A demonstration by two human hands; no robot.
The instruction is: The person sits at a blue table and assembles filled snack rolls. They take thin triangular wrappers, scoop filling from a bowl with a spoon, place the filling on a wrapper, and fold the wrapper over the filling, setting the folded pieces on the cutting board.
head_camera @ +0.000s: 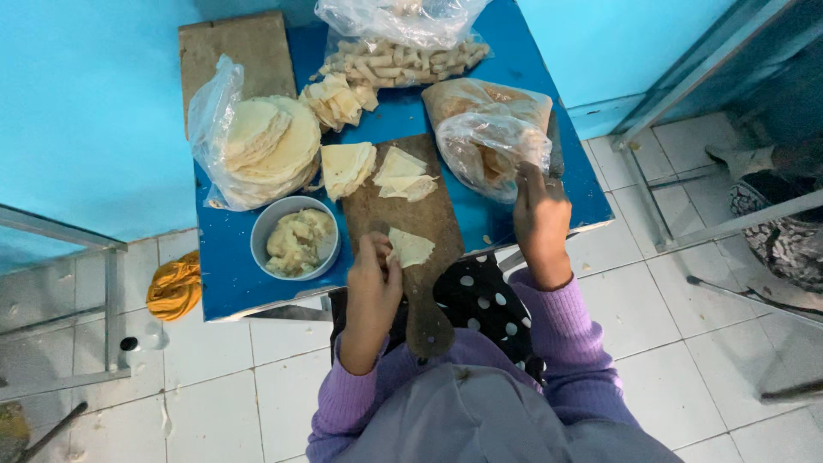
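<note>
Bright turquoise walls (86, 103), white tiled floor (669, 377) with dark grout, small blue table (225, 274) against the wall, grey metal frames (110, 300) at both sides, orange cloth (174, 285) on the tiles

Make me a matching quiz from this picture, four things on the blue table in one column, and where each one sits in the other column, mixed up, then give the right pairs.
Things:
1. grey bowl of filling
2. stack of round wrappers
3. bag of rolled pieces
4. folded wrapper

Places:
A. far end of the table
B. on the wooden board, at the left hand
C. near left part of the table, beside the board
D. in an open plastic bag on the left

Pairs: 1-C, 2-D, 3-A, 4-B
</note>
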